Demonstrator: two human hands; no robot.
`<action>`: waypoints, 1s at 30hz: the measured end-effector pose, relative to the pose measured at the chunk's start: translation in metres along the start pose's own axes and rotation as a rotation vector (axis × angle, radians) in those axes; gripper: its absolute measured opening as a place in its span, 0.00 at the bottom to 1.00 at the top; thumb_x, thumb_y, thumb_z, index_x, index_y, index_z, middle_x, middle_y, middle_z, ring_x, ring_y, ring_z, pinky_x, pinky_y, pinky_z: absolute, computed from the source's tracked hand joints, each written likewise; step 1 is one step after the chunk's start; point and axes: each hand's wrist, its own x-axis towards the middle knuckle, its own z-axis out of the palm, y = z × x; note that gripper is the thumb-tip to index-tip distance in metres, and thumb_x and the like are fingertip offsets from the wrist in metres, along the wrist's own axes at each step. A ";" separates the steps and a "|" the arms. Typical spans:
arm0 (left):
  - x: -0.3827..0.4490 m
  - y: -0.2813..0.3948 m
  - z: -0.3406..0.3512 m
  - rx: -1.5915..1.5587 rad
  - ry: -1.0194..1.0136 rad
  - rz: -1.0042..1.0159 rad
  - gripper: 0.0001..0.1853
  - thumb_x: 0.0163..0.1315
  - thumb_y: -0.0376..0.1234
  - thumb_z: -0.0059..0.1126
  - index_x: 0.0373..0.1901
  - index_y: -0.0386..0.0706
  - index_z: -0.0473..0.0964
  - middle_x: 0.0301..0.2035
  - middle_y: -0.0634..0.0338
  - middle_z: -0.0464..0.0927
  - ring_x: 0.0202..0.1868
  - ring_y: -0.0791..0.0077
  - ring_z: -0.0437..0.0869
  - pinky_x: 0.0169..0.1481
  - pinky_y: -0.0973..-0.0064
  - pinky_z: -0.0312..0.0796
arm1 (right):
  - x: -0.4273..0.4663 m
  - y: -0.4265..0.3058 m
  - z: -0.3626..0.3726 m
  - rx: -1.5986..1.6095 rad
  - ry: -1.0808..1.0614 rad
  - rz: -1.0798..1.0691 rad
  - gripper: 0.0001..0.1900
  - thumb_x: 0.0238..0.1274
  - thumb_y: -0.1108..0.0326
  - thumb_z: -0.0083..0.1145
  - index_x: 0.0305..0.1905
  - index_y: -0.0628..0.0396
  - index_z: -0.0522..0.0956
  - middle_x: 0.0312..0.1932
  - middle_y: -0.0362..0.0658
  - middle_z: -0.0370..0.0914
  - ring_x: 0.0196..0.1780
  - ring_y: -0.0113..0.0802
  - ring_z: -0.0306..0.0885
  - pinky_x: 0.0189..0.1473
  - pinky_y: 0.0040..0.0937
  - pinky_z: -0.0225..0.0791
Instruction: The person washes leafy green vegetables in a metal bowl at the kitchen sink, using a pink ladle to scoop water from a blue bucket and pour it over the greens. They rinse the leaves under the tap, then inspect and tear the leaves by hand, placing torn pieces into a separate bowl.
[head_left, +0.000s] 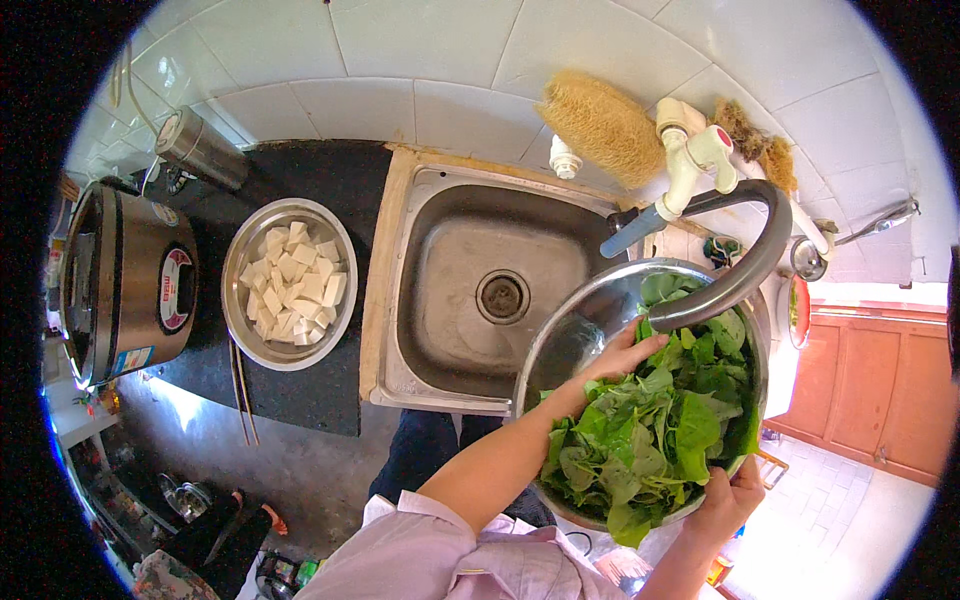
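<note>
A large stainless steel bowl (564, 341) full of green leafy vegetables (637, 435) stands at the right side of the sink, overlapping its edge. My left hand (624, 351) reaches into the bowl among the leaves, thumb showing; the other fingers are mostly hidden by greens, so its grip is unclear. At the bowl's near right rim, the fingers of my right hand (729, 491) are curled on the edge. A grey curved spout (776, 225) arches over the bowl, its end just above the leaves. Some leaves hang over the near rim.
Left of the steel sink (442, 247), a metal basin (232, 289) of white tofu pieces (292, 281) rests on the dark counter (315, 165) beside chopsticks (241, 390) and a rice cooker (142, 277). A tap (686, 161) and loofah (600, 124) are behind. Someone's legs (225, 532) show lower left.
</note>
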 end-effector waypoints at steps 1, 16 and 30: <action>0.002 -0.002 0.001 -0.020 -0.015 0.024 0.50 0.58 0.57 0.58 0.72 0.37 0.47 0.62 0.49 0.64 0.65 0.64 0.63 0.67 0.70 0.57 | 0.001 -0.002 0.000 -0.002 -0.008 -0.007 0.16 0.42 0.82 0.44 0.38 0.69 0.78 0.31 0.38 0.78 0.33 0.21 0.71 0.39 0.18 0.65; 0.006 0.007 0.010 -0.198 -0.027 0.002 0.36 0.66 0.47 0.54 0.69 0.40 0.55 0.62 0.58 0.65 0.62 0.71 0.62 0.66 0.76 0.53 | 0.001 -0.023 0.006 -0.052 -0.014 -0.080 0.19 0.43 0.82 0.44 0.43 0.69 0.79 0.33 0.38 0.79 0.33 0.20 0.73 0.36 0.16 0.65; 0.033 -0.036 0.008 -0.426 -0.046 0.040 0.33 0.68 0.46 0.51 0.68 0.40 0.55 0.58 0.59 0.66 0.58 0.71 0.64 0.63 0.76 0.56 | -0.002 -0.027 0.008 -0.010 -0.040 -0.069 0.25 0.43 0.85 0.44 0.52 0.70 0.76 0.37 0.39 0.80 0.35 0.18 0.75 0.38 0.15 0.68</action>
